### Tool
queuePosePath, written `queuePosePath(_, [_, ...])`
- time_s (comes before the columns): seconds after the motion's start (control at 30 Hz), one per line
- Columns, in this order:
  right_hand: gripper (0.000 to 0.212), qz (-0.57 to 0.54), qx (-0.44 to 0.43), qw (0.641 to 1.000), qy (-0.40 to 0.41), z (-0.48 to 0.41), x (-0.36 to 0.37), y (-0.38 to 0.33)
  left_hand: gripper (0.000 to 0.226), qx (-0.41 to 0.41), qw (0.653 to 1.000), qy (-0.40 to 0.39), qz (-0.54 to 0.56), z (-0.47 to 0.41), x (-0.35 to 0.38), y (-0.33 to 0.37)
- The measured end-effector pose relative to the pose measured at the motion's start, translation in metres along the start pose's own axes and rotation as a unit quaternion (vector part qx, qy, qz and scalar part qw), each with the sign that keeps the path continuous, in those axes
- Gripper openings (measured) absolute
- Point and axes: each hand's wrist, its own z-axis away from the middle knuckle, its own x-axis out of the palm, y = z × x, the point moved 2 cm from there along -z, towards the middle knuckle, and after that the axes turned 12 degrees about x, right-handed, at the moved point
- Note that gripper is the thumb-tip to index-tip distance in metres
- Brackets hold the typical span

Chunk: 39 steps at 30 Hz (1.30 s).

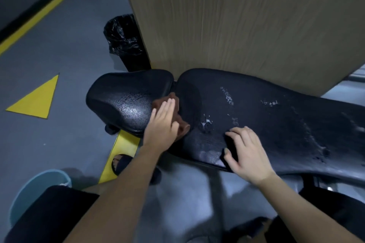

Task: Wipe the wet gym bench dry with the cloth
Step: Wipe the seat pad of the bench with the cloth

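Head camera view, looking down at a black padded gym bench (276,116) that runs from the middle of the picture to the right edge, with a separate rounded seat pad (126,98) at its left end. Two containers stand on the grey floor (59,55): a light blue bucket (35,187) at lower left, partly hidden behind the person's dark-clothed knee, its contents out of sight, and a bin lined with a black plastic bag (124,35) farther back, its inside too dark to read. Water beads glisten on the seat pad, and pale wet patches and droplets lie across the long pad. The left hand (163,124) lies flat with fingers straight and together, pressing a brown cloth (177,120) down at the gap where the two pads meet. The right hand (246,152) rests on the near edge of the long pad, fingers spread and loosely curled, holding nothing. A tall wood-grain panel (237,21) rises directly behind the bench and blocks the view beyond it. A yellow triangle (37,100) and yellow lines mark the floor. A sandalled foot (121,162) shows below the seat pad.
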Motion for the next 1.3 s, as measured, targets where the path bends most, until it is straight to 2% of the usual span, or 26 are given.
queuePosePath(0.1, [0.055, 0.035, 0.031, 0.999, -0.009, 0.008, -0.005, 0.029, 0.080, 0.000, 1.000, -0.022, -0.001, -0.025, -0.004, -0.016])
queuePosePath(0.33, [0.060, 0.025, 0.016, 0.999, 0.023, 0.007, 0.008, 0.036, 0.061, -0.060, 0.998, -0.014, 0.005, -0.146, 0.009, -0.013])
queuePosePath(0.5, [0.063, 0.034, 0.003, 0.999, 0.012, 0.005, 0.011, 0.041, 0.059, -0.014, 1.000, -0.024, -0.012, -0.195, 0.022, 0.012])
queuePosePath(0.63, [0.062, 0.026, 0.011, 1.000, 0.012, 0.005, 0.010, 0.039, 0.062, 0.051, 0.998, -0.038, 0.015, -0.177, 0.024, 0.044])
queuePosePath(0.77, [0.060, 0.019, 0.019, 1.000, 0.015, 0.007, 0.006, 0.036, 0.069, 0.098, 0.993, -0.034, 0.065, -0.112, 0.034, 0.086])
queuePosePath(0.9, [0.058, 0.012, 0.030, 0.999, 0.011, 0.008, 0.001, 0.032, 0.068, 0.067, 0.997, 0.009, 0.044, -0.040, 0.039, 0.114])
queuePosePath(1.03, [0.061, -0.003, 0.049, 0.999, 0.001, 0.009, -0.008, 0.033, 0.070, 0.032, 0.999, 0.007, -0.003, 0.005, 0.032, 0.103])
queuePosePath(1.2, [0.063, 0.040, 0.065, 0.997, 0.014, 0.008, -0.025, 0.069, 0.072, -0.031, 0.999, 0.014, -0.043, -0.010, 0.019, 0.048])
queuePosePath(1.3, [0.056, 0.033, 0.067, 0.997, 0.033, 0.011, -0.018, 0.076, 0.072, -0.063, 0.997, 0.008, -0.051, -0.046, 0.014, 0.020])
